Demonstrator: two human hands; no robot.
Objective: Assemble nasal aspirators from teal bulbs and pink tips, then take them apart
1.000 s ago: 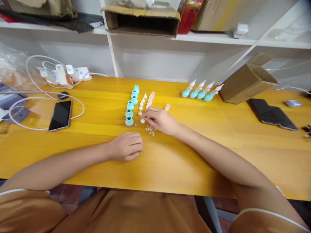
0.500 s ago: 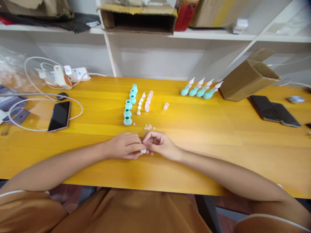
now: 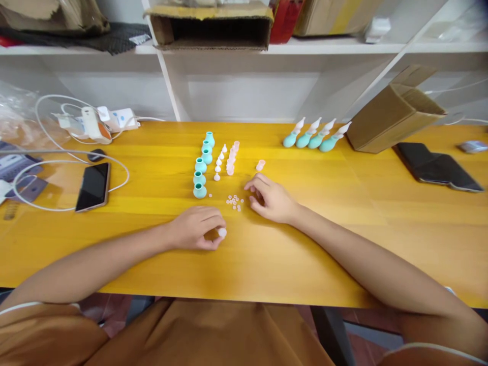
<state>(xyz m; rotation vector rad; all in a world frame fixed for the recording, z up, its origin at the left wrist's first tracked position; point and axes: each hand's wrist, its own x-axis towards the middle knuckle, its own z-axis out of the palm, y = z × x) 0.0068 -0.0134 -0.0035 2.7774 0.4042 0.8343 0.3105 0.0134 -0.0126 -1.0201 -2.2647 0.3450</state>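
My left hand rests on the yellow table and pinches a small white cone-shaped tip between thumb and fingers. My right hand lies a little farther back with its fingers loosely curled and nothing in them, just right of a cluster of tiny pale rings. Beyond them stands a row of teal bulbs, a row of small white tips and a row of pink caps. One pink cap lies alone.
Several assembled teal bulbs with white tips lie at the back right beside a tilted cardboard box. A phone, cables and a charger are on the left. A dark wallet lies far right. Shelves stand behind.
My right hand took a white tip from the row, brought it to my left hand, then moved back toward the tiny rings. The left hand now holds the tip.
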